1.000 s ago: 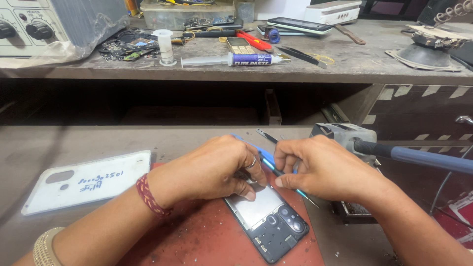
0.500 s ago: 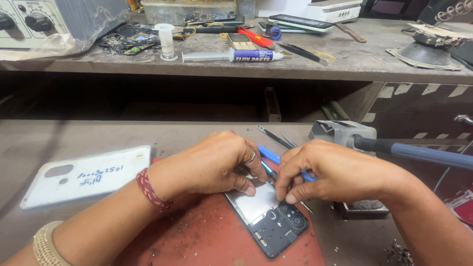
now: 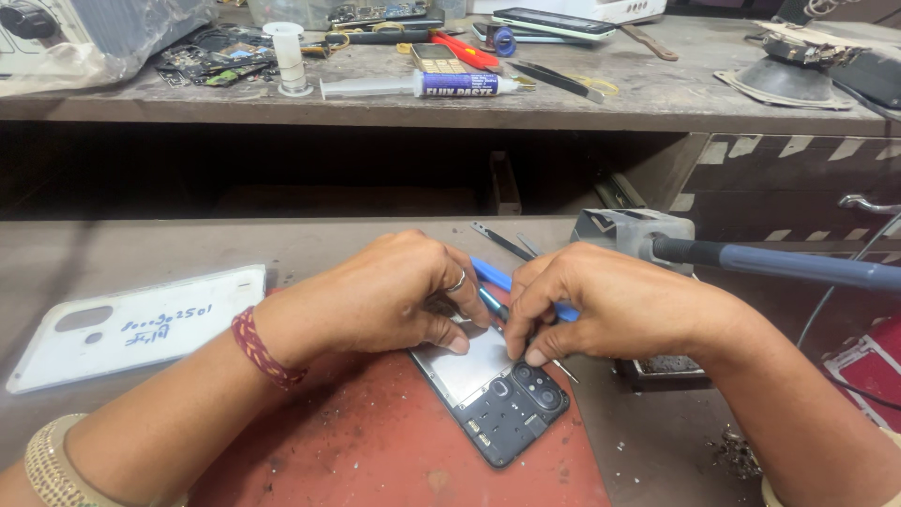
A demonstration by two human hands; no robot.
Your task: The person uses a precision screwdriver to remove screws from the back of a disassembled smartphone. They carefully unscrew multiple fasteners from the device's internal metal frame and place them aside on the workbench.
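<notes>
An opened smartphone [image 3: 496,399] with its back cover off lies on a red work mat [image 3: 375,451]. My left hand [image 3: 385,296] rests on the phone's upper part, fingers curled down and pressing it to the mat. My right hand [image 3: 601,305] is beside it, fingertips pinched on a thin blue-handled tool [image 3: 493,277] whose tip meets the phone near the camera module. The tool's tip and the phone's top end are hidden under my fingers.
The phone's white back cover [image 3: 131,324] lies to the left. A soldering iron [image 3: 779,263] rests in its stand [image 3: 624,230] to the right. Tweezers [image 3: 502,242] lie behind my hands. The upper shelf holds a syringe of paste [image 3: 422,86], circuit boards, phones and tools.
My right hand has come down and leftward onto the phone, bringing the blue tool to its surface near the camera. My left hand has stayed on the phone.
</notes>
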